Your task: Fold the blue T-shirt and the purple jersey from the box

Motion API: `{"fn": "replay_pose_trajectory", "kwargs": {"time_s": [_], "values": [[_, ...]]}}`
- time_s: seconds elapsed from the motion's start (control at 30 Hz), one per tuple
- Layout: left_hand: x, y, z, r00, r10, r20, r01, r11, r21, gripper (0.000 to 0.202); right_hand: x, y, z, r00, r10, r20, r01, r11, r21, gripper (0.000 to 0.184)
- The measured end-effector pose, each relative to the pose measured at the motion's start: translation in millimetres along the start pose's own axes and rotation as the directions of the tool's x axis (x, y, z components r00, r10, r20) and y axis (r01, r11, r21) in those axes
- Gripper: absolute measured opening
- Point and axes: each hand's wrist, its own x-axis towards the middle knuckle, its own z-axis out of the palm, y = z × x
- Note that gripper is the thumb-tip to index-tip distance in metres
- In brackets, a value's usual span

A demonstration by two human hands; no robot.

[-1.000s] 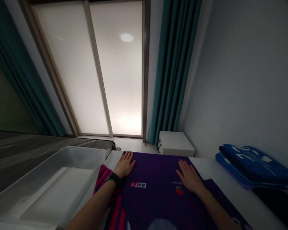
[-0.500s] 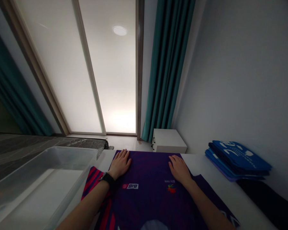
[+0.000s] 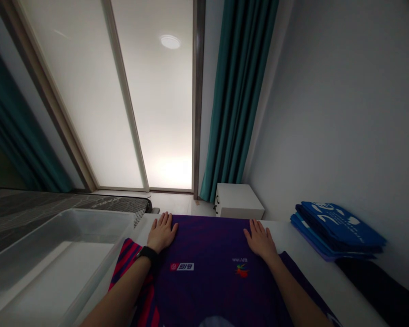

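A purple sports jersey with red-striped sleeves lies spread on a white table. My left hand, with a dark watch at the wrist, lies flat and open on the jersey's far left corner. My right hand lies flat and open on its far right corner, fingers spread. Small logos show on the cloth between my forearms.
A clear plastic bin stands at the left of the table. A stack of folded blue jerseys sits at the right by the wall. Beyond the table are a white cabinet, teal curtains and a frosted sliding door.
Both hands have slid outward along the jersey's far edge, the left further left and the right further right. The view has shifted slightly.
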Motion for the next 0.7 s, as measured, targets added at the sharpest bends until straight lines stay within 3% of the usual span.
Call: {"fn": "replay_pose_trajectory", "kwargs": {"time_s": [0.23,0.4,0.53,0.7], "values": [[-5.9,7.6,0.2,0.991,0.088,-0.097,-0.089,0.996,0.002,0.059,-0.1,-3.5,1.0,1.0,0.015,-0.012,-0.015,1.0,-0.016,0.069],[-8.4,18.5,0.7,0.979,0.187,-0.079,-0.192,0.98,-0.051,0.059,-7.0,-25.6,-3.0,0.988,-0.142,-0.058,0.141,0.99,-0.026,0.065],[-4.3,11.6,1.8,0.991,0.128,-0.037,-0.129,0.991,-0.046,0.06,-10.2,-34.3,-1.2,0.991,-0.136,-0.001,0.136,0.991,0.01,0.066],[-2.7,-2.6,0.8,0.999,-0.004,-0.037,0.003,1.0,-0.023,0.063,-8.5,-25.5,3.5,0.998,-0.069,-0.013,0.069,0.997,-0.016,0.067]]}}
